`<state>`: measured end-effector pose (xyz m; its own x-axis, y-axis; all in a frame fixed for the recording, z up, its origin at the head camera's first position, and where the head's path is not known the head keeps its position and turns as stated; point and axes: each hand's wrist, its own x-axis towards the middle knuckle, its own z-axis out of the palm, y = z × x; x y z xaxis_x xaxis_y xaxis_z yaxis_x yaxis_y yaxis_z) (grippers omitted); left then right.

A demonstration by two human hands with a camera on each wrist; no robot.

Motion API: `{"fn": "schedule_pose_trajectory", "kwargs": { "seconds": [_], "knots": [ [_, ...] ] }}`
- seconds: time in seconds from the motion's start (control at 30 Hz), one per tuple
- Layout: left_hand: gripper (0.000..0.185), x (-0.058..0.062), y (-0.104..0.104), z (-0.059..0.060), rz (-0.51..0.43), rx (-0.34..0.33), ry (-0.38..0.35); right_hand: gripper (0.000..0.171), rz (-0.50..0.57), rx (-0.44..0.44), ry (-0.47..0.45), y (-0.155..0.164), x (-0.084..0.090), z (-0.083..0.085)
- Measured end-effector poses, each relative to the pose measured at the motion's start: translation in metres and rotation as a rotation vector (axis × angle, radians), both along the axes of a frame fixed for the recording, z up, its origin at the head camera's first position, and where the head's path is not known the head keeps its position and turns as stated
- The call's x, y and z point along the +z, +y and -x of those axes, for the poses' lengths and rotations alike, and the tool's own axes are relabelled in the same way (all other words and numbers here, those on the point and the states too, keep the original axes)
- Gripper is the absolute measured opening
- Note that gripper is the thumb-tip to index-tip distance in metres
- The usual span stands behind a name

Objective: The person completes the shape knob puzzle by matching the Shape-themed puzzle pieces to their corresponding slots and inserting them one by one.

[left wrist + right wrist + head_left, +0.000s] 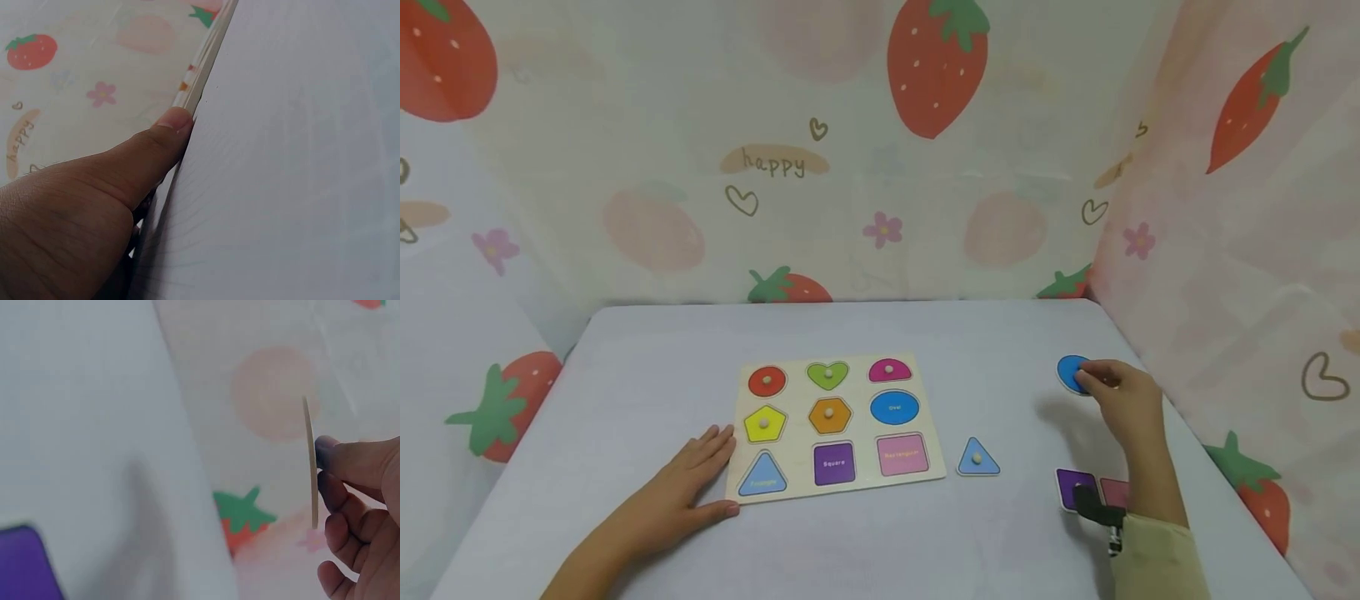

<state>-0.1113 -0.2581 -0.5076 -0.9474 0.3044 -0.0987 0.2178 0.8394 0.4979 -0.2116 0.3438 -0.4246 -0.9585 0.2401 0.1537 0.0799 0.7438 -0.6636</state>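
My right hand (1123, 404) pinches a blue oval puzzle piece (1070, 374) above the right part of the table. In the right wrist view, that thin wooden piece (311, 469) appears edge-on at the thumb and fingertips. The left hand (681, 483) lies with fingers extended against the left edge of a wooden shape puzzle board (867, 493); its thumb (159, 140) touches the board's edge. Knobbed red, green, magenta, yellow and orange shapes sit in the board. Its oval (895, 417), triangle (763, 473), square (834, 473) and rectangle (902, 467) recesses show printed words.
A light blue triangle piece (977, 467) with a knob lies right of the board. Farther right, a purple square piece (1067, 479) and a pink piece (1114, 492) lie beneath the right forearm, partly covered. Strawberry-print curtain (850, 208) closes in the white table's back and sides.
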Motion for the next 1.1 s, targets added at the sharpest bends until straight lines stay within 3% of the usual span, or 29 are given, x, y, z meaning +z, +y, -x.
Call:
{"fn": "schedule_pose_trajectory", "kwargs": {
  "seconds": [0.2,0.37,0.8,1.1],
  "knots": [
    [0.102,0.003,0.0,0.002,0.01,0.0,0.008,0.034,-0.058,0.085,0.114,-0.026,0.029,0.003],
    [0.103,0.003,-0.001,0.004,0.009,0.001,0.007,0.03,-0.045,0.131,0.117,-0.048,0.04,0.006],
    [0.103,0.004,0.0,0.001,0.0,0.004,0.009,0.022,-0.066,0.272,0.072,-0.103,0.041,0.009],
    [0.104,0.001,0.0,0.001,0.009,0.004,0.01,0.017,-0.048,0.314,0.032,-0.144,0.045,0.011]
  ]
}}
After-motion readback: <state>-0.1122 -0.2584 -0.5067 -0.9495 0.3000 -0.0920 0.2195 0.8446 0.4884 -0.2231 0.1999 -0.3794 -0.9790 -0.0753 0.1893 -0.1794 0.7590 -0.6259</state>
